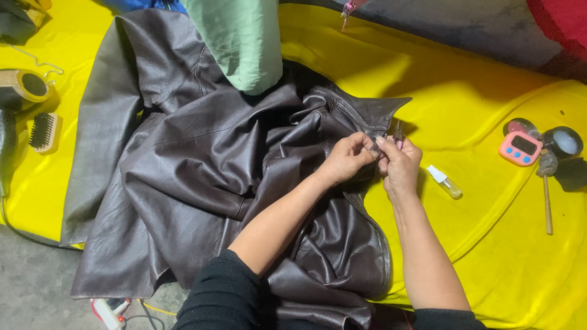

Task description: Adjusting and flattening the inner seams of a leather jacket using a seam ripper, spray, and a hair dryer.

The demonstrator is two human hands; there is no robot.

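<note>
A dark brown leather jacket (183, 159) lies spread over a yellow sheet (477, 98). My left hand (347, 157) pinches the jacket's front edge near the collar, by the zipper. My right hand (399, 164) is pressed close against it, fingers closed on a small thin tool with a pinkish handle (398, 131) at the same spot on the jacket. The zipper (367, 215) runs down the jacket edge below my hands.
A small clear spray bottle (445, 182) lies right of my hands. A pink timer (520, 148), a round tin (564, 141) and a stick-handled dauber (546, 192) sit at far right. A bristle brush (45, 131) lies left. A green cloth (241, 40) hangs above.
</note>
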